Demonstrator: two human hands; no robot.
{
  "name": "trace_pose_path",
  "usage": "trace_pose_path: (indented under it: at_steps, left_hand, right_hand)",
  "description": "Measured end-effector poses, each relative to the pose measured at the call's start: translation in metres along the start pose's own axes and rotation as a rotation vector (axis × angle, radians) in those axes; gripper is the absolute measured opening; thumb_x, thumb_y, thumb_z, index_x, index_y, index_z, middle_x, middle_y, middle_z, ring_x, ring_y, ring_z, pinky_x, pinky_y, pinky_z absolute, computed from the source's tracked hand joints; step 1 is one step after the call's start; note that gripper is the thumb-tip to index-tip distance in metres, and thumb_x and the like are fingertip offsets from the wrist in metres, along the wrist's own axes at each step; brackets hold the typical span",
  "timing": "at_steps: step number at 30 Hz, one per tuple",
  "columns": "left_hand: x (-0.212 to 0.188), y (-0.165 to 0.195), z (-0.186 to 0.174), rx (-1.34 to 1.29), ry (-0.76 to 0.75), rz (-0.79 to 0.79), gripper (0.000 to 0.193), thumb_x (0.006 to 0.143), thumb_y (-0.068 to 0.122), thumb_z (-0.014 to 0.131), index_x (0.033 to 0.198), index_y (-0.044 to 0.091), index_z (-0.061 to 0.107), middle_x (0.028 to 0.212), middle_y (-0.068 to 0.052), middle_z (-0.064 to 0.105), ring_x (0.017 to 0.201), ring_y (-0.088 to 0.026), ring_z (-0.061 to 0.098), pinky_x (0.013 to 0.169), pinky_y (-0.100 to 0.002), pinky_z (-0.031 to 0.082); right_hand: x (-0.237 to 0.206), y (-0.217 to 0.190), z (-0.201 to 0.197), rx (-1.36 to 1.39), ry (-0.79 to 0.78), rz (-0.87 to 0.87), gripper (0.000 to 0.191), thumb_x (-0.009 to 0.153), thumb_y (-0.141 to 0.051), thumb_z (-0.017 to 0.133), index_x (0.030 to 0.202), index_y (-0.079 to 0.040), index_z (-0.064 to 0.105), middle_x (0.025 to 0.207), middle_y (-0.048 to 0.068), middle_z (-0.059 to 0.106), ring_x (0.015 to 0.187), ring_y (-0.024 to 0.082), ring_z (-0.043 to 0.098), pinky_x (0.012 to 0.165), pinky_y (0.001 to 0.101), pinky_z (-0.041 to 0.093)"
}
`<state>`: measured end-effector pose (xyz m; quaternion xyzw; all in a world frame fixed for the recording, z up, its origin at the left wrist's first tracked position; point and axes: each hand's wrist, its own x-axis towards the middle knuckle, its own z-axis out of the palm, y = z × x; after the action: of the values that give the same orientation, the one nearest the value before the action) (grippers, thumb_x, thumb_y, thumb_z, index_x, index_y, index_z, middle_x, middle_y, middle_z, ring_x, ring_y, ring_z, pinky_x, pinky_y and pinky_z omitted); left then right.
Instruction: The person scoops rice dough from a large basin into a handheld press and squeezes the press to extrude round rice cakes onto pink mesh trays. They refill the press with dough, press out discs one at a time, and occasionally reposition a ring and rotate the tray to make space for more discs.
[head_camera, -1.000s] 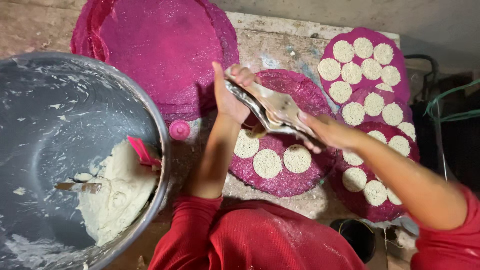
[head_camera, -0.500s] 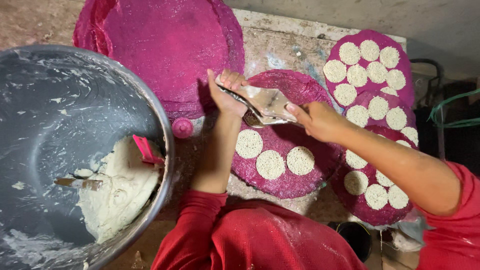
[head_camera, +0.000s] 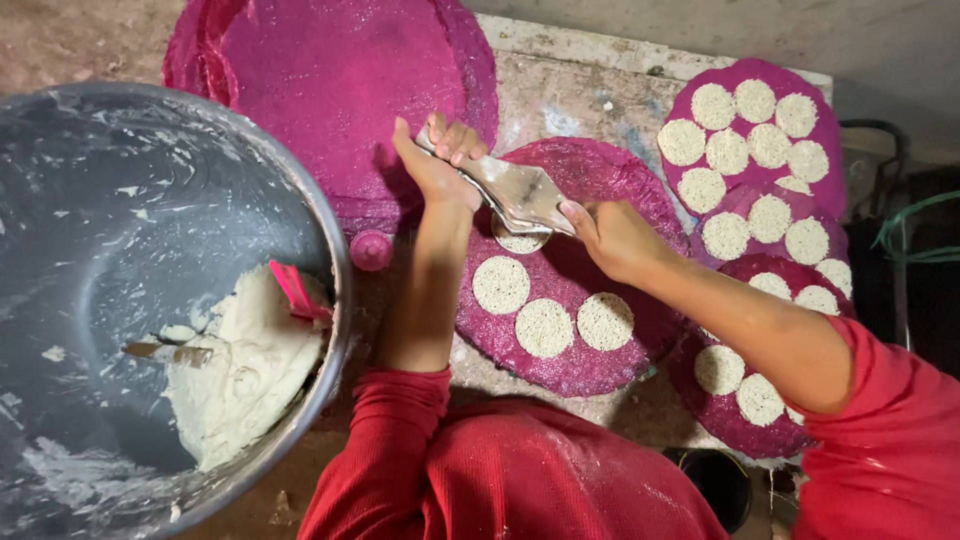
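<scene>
Left hand (head_camera: 437, 165) grips one end of a metal press (head_camera: 515, 192); right hand (head_camera: 612, 238) clasps the opposite end. Press is tilted, directly over a dough disc (head_camera: 520, 241) on the magenta mat (head_camera: 600, 330). Three more discs lie just below the hands. Left of the left forearm: steel bowl (head_camera: 90, 180) holding dough (head_camera: 240, 365). Beyond the right hand, filled mats (head_camera: 755, 150).

The metal press (head_camera: 520, 192), held level a second ago above the round pink mat (head_camera: 580, 340), is now lowered and tilted down toward it. The left hand (head_camera: 440, 165) has moved farther along its handle, and the right hand (head_camera: 610, 235) has dropped nearer. A fourth dough disc (head_camera: 520, 241) now shows beneath the press.
</scene>
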<state>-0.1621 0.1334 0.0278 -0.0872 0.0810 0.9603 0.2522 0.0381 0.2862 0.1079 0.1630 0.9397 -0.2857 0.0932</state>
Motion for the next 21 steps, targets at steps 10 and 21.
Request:
trace_pose_path:
  at_steps: [10, 21]
  left_hand:
    - [-0.048, -0.029, 0.051, 0.306, -0.431, 0.024, 0.047, 0.093, 0.046, 0.063, 0.107, 0.005, 0.045, 0.104, -0.014, 0.049, 0.096, -0.029, 0.047, 0.087, -0.043, 0.038]
    - [-0.297, 0.126, 0.111, 1.296, -1.136, -0.012, 0.055, 0.081, 0.022, 0.076, 0.127, 0.004, 0.052, 0.114, -0.018, 0.062, 0.107, -0.033, 0.062, 0.090, -0.042, 0.050]
  right_hand:
    - [-0.047, -0.011, -0.104, -0.156, 0.089, 0.042, 0.060, 0.104, -0.053, 0.048, 0.093, 0.002, 0.070, 0.066, 0.014, 0.065, 0.060, 0.027, 0.065, 0.060, 0.0444, 0.050]
    - [-0.133, -0.195, -0.110, -0.259, -0.023, -1.289, 0.057, 0.077, -0.059, 0.079, 0.086, -0.006, 0.061, 0.070, 0.010, 0.057, 0.063, 0.033, 0.059, 0.056, 0.0440, 0.046]
